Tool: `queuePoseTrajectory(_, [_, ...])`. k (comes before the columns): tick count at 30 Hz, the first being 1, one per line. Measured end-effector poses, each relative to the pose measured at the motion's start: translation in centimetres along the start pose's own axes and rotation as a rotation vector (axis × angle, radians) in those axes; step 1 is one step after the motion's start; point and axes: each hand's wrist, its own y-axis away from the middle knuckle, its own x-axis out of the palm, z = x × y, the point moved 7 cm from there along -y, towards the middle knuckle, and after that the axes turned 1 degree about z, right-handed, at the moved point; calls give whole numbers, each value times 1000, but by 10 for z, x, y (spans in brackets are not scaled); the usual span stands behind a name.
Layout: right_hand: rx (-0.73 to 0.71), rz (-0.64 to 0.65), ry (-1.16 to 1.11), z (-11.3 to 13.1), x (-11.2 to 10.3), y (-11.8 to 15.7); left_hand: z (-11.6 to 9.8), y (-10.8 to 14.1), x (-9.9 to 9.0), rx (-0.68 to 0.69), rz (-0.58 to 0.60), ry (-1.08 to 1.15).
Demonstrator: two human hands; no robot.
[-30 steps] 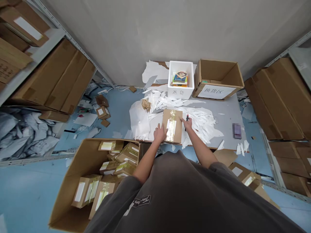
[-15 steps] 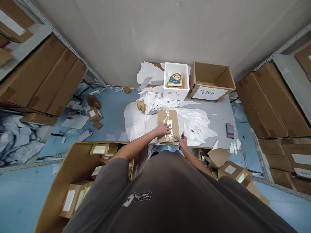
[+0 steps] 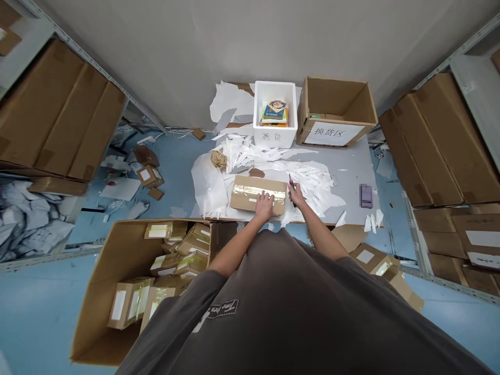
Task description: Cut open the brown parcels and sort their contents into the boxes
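A taped cardboard box lies crosswise near the front edge of the table, a band of shiny yellowish tape along its top. My left hand rests on the box with its fingers spread over the tape and a small white label. At the box's right end, my right hand is closed round a red and black utility knife whose tip points up and away from me. Whether the knife touches the box I cannot tell. White paper strips lie behind and to the right of the box.
A white bin with books stands at the back, beside an open carton. Crumpled brown paper lies left. A large carton of taped parcels stands below left. A phone-like object lies right. Shelves flank both sides.
The box has turned from lengthwise to crosswise. My left hand has shifted to its near side, and my right hand has brought the knife up to its right end. The view has also shifted.
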Motion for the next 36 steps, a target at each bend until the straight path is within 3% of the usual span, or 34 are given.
queuePoseTrajectory(4, [-17, 355, 51, -18, -8, 34, 8, -6, 6, -21, 47, 10])
queuePoseTrajectory(6, [-47, 436, 195, -22, -15, 45, 10, -10, 10, -23, 90, -9])
queuePoseTrajectory(11, [-173, 321, 580, -12, -31, 38, 9, -16, 13, -26, 154, -70])
queuePoseTrajectory(14, [-218, 310, 673, -5, -29, 31, 9, -18, 10, -28, 178, -93])
queuePoseTrajectory(18, [-172, 437, 569, -4, -25, 29, 9, -19, 7, -15, 211, -101])
queuePoseTrajectory(22, [64, 615, 283, -20, -23, 37, 8, -20, 6, -2, 223, -103])
queuePoseTrajectory(26, [220, 666, 57, -33, -19, 48, 7, -21, 4, 6, 235, -122])
queuePoseTrajectory(30, [240, 591, -19, -34, -17, 49, 7, -21, 1, 7, 243, -116])
queuePoseTrajectory(34, [241, 752, 30, -31, -7, 56, 7, -18, 1, 26, 264, -108])
queuePoseTrajectory(36, [220, 761, 26, -31, -9, 57, 7, -17, 1, 34, 272, -105])
